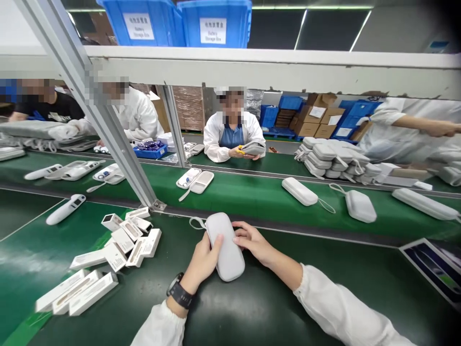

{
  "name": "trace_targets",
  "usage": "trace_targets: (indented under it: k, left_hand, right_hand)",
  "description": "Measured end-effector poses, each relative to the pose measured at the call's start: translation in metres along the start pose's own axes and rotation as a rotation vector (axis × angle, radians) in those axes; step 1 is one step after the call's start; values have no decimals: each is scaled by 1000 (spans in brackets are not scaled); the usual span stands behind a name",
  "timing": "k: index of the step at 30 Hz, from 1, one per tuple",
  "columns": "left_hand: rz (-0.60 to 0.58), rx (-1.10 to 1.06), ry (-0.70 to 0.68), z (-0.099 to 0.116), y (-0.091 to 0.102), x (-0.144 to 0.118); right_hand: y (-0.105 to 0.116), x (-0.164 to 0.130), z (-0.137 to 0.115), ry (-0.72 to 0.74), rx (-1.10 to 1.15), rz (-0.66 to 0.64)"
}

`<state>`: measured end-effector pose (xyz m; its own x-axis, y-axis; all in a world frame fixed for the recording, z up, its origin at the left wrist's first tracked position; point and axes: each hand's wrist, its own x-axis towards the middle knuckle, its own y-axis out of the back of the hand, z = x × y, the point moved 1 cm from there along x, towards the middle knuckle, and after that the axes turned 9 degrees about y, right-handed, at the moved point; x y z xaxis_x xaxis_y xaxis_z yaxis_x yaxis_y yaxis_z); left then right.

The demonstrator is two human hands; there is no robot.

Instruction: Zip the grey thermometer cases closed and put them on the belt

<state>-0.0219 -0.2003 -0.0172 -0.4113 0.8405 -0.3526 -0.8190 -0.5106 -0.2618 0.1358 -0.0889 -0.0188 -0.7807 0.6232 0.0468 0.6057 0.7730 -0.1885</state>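
Note:
A light grey zippered carrying case (227, 257) with a wrist strap (196, 222) is held slightly tilted above the green work surface. It looks closed. My left hand (206, 259) grips its left side, the thumb lying across the top face. At the right edge, near the upper end, my right hand (252, 242) has bent fingers pressed against the seam; whether they pinch a zipper pull is hidden. A dark watch (180, 290) is on my left wrist. Left of my hands lie several small white boxes (122, 239), some piled loosely and others side by side.
A green conveyor belt (248, 192) runs beyond the work surface, carrying closed cases (299, 191) and an open case (195, 181). A white handheld thermometer (66, 209) lies at left. A metal post (108, 120) and shelf (252, 67) stand ahead. Across the belt a co-worker (234, 134) holds a case.

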Motion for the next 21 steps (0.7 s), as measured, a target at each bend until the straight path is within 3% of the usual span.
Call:
trace_targets:
  k: [4,7,11,14,16,19,21]
  left_hand:
    - [-83,72,13,0,4,4]
    - [-45,257,-83,2,6,4]
    - [-110,452,-168,2,4,0]
    - [-163,498,-164,1,0,-2]
    - [-204,503,-117,0,-2,-2]
    - [-217,535,-79,-1,-3,0]
    - [-199,548,-79,-1,-2,1]
  right_hand:
    - [10,36,-2,58,-261,162]
    - [45,72,-10,31,-551,435]
    - [101,112,-25,-17,-768,745]
    - [112,132,-28,2,-915,903]
    - [96,148,-21,117,-1078,800]
    - [57,177,-2,311,-1361,312]
    - [34,195,10,332,-1421,73]
